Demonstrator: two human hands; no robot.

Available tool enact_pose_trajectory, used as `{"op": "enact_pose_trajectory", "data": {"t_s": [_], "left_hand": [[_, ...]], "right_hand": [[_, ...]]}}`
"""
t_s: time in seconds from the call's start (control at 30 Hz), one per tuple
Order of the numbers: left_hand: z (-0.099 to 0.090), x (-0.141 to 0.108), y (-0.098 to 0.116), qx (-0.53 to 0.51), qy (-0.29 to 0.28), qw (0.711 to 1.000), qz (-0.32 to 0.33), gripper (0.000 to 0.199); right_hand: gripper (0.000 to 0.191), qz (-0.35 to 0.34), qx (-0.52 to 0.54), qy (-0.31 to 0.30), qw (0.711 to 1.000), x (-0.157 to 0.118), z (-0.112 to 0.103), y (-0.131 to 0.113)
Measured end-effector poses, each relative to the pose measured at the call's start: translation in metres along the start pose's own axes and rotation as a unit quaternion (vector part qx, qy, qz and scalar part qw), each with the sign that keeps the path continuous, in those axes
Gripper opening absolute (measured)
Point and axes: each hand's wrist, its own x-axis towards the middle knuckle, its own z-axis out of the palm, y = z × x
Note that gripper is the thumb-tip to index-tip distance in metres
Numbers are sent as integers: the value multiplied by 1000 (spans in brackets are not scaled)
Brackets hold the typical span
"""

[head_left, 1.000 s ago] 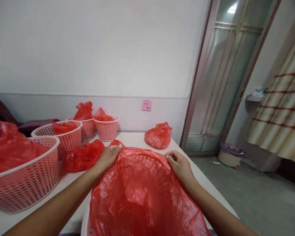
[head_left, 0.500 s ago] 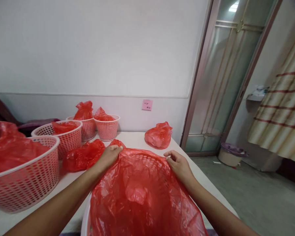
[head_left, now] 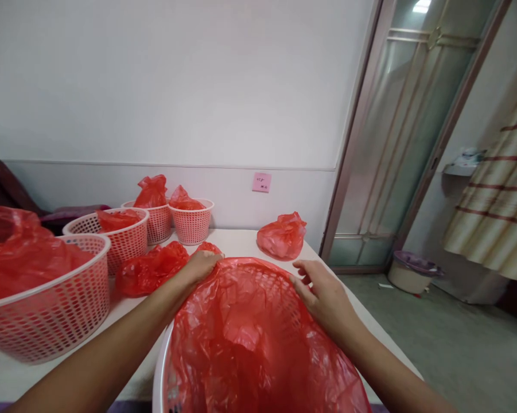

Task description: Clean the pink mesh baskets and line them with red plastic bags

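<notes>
A large red plastic bag [head_left: 249,332] lines a pinkish-white basket [head_left: 160,373] at the bottom centre, its mouth spread wide and its edge lying over the far rim. My left hand [head_left: 204,265] is closed on the bag's edge at the far left of the rim. At the far right of the rim, my right hand [head_left: 321,287] has its thumb and fingers apart, the thumb by the bag's edge. Crumpled red bags [head_left: 152,268] lie on the table just left of my left hand. Farther back sits a filled red bag [head_left: 282,236].
Several perforated baskets with red bags stand on the left, the nearest a large basket [head_left: 69,304]. A pink note [head_left: 261,182] is on the wall behind the table [head_left: 236,236]. A bin [head_left: 411,272] stands on the floor at right.
My right hand has loosened from the bag's edge, its fingers now apart. My left hand still holds the edge. The whole view has shifted slightly, with the scene a little farther right.
</notes>
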Motion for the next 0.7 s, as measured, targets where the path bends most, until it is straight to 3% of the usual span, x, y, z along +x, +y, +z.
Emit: {"op": "enact_pose_trajectory", "data": {"t_s": [0.13, 0.33, 0.53, 0.7], "left_hand": [[-4, -2, 7, -38, -27, 999, -26, 35], [-23, -20, 11, -107, -80, 986, -99, 50], [-43, -34, 3, -79, -43, 993, -82, 45], [-47, -54, 21, -7, -30, 999, -27, 39]], "right_hand": [[29, 15, -18, -80, 996, -1, 8, 8], [36, 78, -24, -65, 995, 8, 13, 30], [41, 129, -17, -45, 990, 10, 9, 46], [43, 132, -17, -49, 990, 12, 10, 45]]}}
